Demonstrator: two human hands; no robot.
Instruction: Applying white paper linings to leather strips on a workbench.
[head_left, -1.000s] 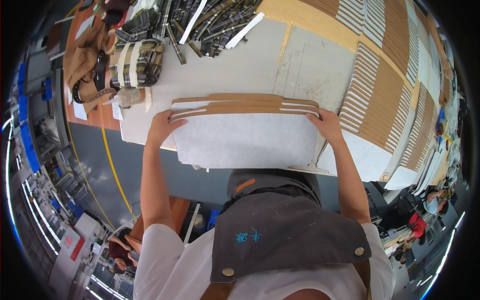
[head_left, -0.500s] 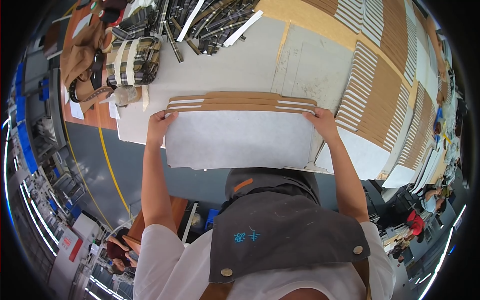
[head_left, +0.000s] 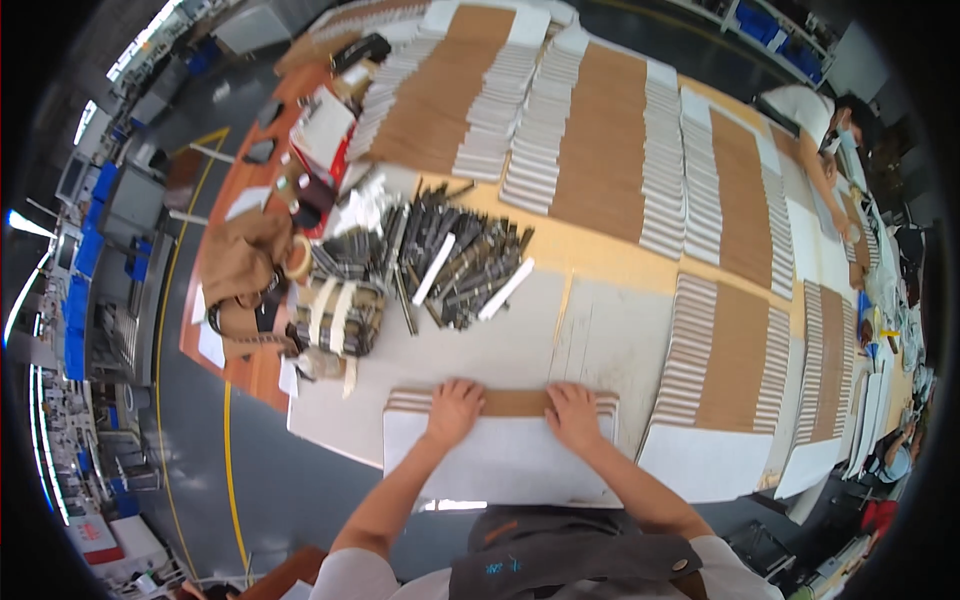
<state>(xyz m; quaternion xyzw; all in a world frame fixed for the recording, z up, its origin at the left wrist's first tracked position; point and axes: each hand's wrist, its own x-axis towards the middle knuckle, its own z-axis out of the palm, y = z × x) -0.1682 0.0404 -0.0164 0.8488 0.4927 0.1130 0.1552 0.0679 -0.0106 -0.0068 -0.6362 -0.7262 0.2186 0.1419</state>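
In front of me at the table's near edge lies a small stepped pile of white sheets point(head_left: 500, 460) with brown, white-striped far edges. My left hand point(head_left: 458, 408) rests on the pile's far edge, left of the middle, fingers laid forward and slightly apart. On the same edge, further right, my right hand point(head_left: 573, 412) presses down with its fingers stretched out. Neither hand holds the pile from the sides; the brown strip shows between them. The fingertips are slightly blurred.
Overlapping rows of brown-and-white sheets point(head_left: 610, 140) cover the far side and right of the table point(head_left: 500, 345). Dark plaid strips point(head_left: 465, 265) lie in a heap beyond my hands. A plaid bundle point(head_left: 340, 318) and brown cloth point(head_left: 240, 255) sit left. Another person point(head_left: 815, 125) leans over the far right.
Both hands have let go of the pile's side corners and moved inward onto its far edge. The head view has tilted up, showing more of the far table.
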